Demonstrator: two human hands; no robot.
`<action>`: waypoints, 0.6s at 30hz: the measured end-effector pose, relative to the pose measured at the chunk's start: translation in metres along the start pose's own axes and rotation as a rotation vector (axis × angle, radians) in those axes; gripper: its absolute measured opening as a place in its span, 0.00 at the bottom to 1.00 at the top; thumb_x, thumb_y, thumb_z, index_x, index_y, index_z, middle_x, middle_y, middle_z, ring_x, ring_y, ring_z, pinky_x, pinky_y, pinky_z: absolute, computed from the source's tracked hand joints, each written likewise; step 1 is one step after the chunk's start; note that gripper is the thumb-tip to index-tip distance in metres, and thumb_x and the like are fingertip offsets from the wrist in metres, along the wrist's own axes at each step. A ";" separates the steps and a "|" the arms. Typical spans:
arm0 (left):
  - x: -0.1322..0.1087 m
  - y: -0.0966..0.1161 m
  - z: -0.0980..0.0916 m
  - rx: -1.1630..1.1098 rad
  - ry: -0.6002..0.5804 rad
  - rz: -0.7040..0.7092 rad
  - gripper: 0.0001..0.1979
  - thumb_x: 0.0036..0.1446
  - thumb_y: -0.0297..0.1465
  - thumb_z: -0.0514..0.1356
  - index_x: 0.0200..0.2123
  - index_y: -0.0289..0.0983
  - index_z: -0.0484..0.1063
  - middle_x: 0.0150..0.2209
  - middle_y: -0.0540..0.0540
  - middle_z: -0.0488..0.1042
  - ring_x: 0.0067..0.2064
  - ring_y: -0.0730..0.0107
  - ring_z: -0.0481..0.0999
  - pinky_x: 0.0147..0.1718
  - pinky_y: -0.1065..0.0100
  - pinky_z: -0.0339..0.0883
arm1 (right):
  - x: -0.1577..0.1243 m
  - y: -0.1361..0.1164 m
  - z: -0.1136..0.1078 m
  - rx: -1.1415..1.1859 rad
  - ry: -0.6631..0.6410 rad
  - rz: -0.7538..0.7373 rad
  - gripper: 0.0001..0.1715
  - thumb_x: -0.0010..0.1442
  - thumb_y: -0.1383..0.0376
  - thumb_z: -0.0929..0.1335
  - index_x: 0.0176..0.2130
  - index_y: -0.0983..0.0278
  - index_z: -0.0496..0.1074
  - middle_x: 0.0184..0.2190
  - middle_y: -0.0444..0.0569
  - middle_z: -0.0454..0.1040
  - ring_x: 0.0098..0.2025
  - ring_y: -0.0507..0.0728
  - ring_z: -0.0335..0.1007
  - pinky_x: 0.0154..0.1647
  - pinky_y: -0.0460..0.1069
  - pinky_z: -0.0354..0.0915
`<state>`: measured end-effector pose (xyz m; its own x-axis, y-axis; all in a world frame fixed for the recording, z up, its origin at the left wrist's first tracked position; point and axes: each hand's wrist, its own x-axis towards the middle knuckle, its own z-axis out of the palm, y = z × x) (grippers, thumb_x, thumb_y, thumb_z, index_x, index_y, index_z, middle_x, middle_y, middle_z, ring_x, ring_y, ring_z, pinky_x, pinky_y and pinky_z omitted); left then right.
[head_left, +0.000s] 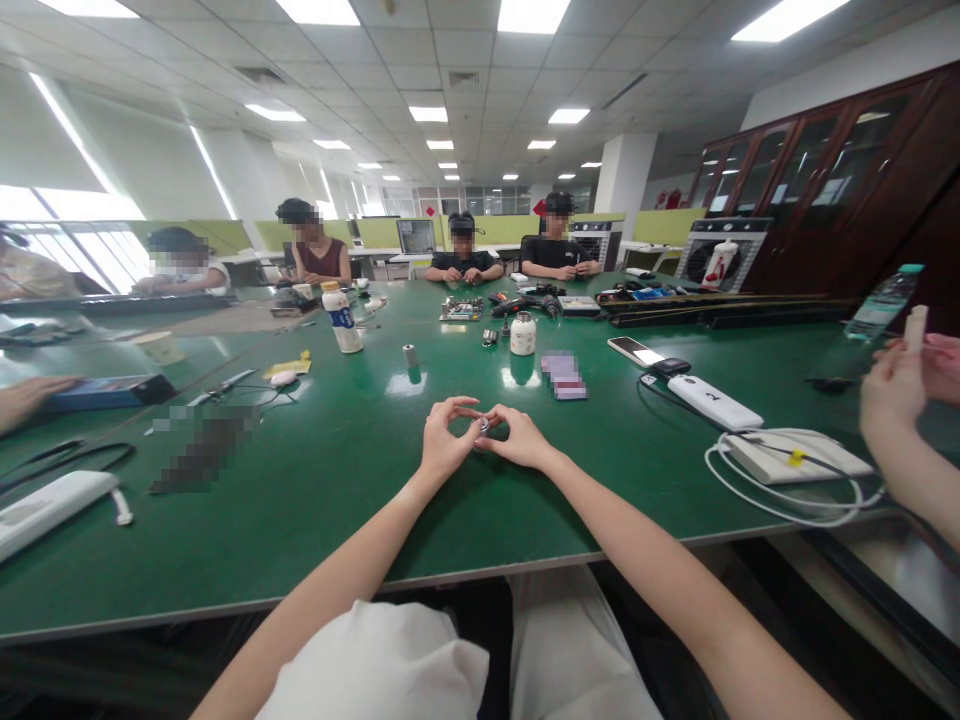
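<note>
My left hand (pixel 448 438) and my right hand (pixel 517 436) meet above the green table (pixel 360 480), fingertips closed round one small silvery round piece (pixel 484 426). Its exact kind is too small to make out, and the fingers cover part of it. Beyond my hands a small grey metal cylinder (pixel 409 355) stands upright on the tabletop. A white patterned jar (pixel 523 334) stands further back, slightly to the right. Closer on the right lies a blurred pinkish packet (pixel 565 376).
On the right lie a phone (pixel 634 351), a white power bank (pixel 715 402) and a white box (pixel 795 455) with looped cables. At left are a bottle (pixel 343 318) and a blurred dark object (pixel 204 450). Several people sit around; a co-worker's hand (pixel 892 385) is at right.
</note>
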<state>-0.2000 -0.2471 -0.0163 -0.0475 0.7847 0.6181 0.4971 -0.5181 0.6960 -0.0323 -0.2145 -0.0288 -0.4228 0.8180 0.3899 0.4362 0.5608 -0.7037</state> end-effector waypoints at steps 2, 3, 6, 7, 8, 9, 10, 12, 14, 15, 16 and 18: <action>0.000 -0.001 0.000 -0.003 -0.009 -0.002 0.14 0.52 0.28 0.65 0.44 0.42 0.74 0.35 0.48 0.82 0.44 0.59 0.80 0.52 0.54 0.68 | 0.000 0.000 0.000 0.001 0.001 0.001 0.19 0.50 0.58 0.78 0.40 0.59 0.72 0.39 0.46 0.80 0.45 0.60 0.76 0.49 0.56 0.67; 0.000 -0.002 0.000 0.002 -0.010 -0.003 0.14 0.52 0.28 0.65 0.44 0.42 0.74 0.35 0.48 0.82 0.44 0.59 0.80 0.51 0.55 0.69 | 0.000 0.000 0.000 0.004 0.001 0.001 0.19 0.50 0.58 0.78 0.40 0.59 0.72 0.39 0.46 0.80 0.45 0.60 0.76 0.49 0.56 0.67; 0.000 -0.002 0.000 0.040 0.006 -0.004 0.14 0.52 0.30 0.65 0.44 0.42 0.74 0.34 0.49 0.81 0.45 0.59 0.79 0.51 0.55 0.68 | 0.000 0.001 0.000 0.017 0.000 -0.006 0.18 0.51 0.59 0.77 0.40 0.59 0.72 0.39 0.46 0.80 0.44 0.60 0.76 0.49 0.56 0.67; 0.000 -0.002 0.001 0.053 0.015 -0.004 0.14 0.52 0.30 0.65 0.43 0.42 0.74 0.33 0.49 0.81 0.45 0.59 0.78 0.52 0.54 0.67 | 0.000 0.001 0.001 0.020 0.000 -0.011 0.18 0.51 0.59 0.77 0.39 0.60 0.71 0.38 0.46 0.80 0.44 0.60 0.76 0.49 0.56 0.67; 0.000 -0.001 0.001 0.063 0.022 -0.005 0.14 0.52 0.31 0.66 0.44 0.42 0.74 0.33 0.49 0.81 0.46 0.58 0.78 0.52 0.54 0.67 | 0.000 0.002 0.001 0.022 0.001 -0.016 0.17 0.52 0.59 0.77 0.39 0.60 0.71 0.38 0.46 0.80 0.44 0.59 0.76 0.49 0.56 0.67; 0.000 -0.001 0.001 0.066 0.025 -0.007 0.14 0.52 0.31 0.66 0.44 0.42 0.74 0.33 0.49 0.81 0.47 0.58 0.78 0.52 0.54 0.67 | 0.000 0.002 0.001 0.024 0.003 -0.020 0.16 0.52 0.59 0.76 0.39 0.60 0.71 0.38 0.46 0.80 0.44 0.59 0.76 0.49 0.56 0.67; 0.000 -0.001 0.001 0.062 0.023 -0.007 0.14 0.53 0.31 0.65 0.45 0.42 0.74 0.34 0.48 0.82 0.47 0.58 0.78 0.53 0.54 0.66 | 0.000 0.002 0.001 0.024 0.005 -0.023 0.16 0.53 0.59 0.76 0.39 0.60 0.71 0.38 0.46 0.80 0.44 0.59 0.76 0.49 0.56 0.67; 0.000 -0.001 0.002 0.041 0.003 -0.006 0.15 0.54 0.31 0.65 0.47 0.42 0.74 0.37 0.47 0.83 0.49 0.58 0.78 0.55 0.52 0.65 | 0.000 0.003 0.002 0.022 0.011 -0.021 0.16 0.52 0.59 0.76 0.38 0.60 0.71 0.38 0.46 0.79 0.44 0.59 0.76 0.49 0.56 0.67; -0.001 -0.002 0.003 0.015 -0.019 -0.002 0.17 0.55 0.31 0.65 0.49 0.42 0.73 0.39 0.47 0.83 0.50 0.58 0.78 0.56 0.51 0.64 | 0.000 0.003 0.002 0.016 0.017 -0.012 0.18 0.51 0.59 0.77 0.38 0.60 0.71 0.37 0.46 0.79 0.44 0.59 0.76 0.49 0.56 0.67; -0.001 -0.002 0.003 0.006 -0.025 -0.001 0.17 0.55 0.31 0.65 0.49 0.42 0.73 0.38 0.47 0.83 0.51 0.58 0.78 0.57 0.51 0.64 | 0.000 0.003 0.002 0.013 0.019 -0.008 0.18 0.51 0.59 0.77 0.38 0.60 0.70 0.37 0.46 0.79 0.44 0.60 0.76 0.49 0.56 0.67; -0.001 -0.003 0.004 0.002 -0.024 -0.001 0.17 0.55 0.31 0.65 0.49 0.42 0.73 0.38 0.47 0.83 0.50 0.58 0.79 0.57 0.51 0.64 | 0.000 0.004 0.002 0.010 0.020 -0.006 0.18 0.50 0.58 0.77 0.38 0.60 0.70 0.37 0.45 0.79 0.44 0.60 0.76 0.49 0.56 0.67; -0.001 -0.004 0.004 0.000 -0.007 -0.003 0.16 0.54 0.31 0.66 0.48 0.42 0.74 0.36 0.47 0.83 0.49 0.57 0.80 0.56 0.51 0.65 | 0.000 0.004 0.002 0.010 0.018 -0.008 0.18 0.51 0.58 0.77 0.38 0.60 0.70 0.37 0.46 0.80 0.44 0.60 0.76 0.49 0.56 0.68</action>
<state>-0.1979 -0.2449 -0.0212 -0.0431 0.7886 0.6134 0.4969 -0.5158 0.6979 -0.0324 -0.2130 -0.0327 -0.4115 0.8160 0.4061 0.4250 0.5659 -0.7065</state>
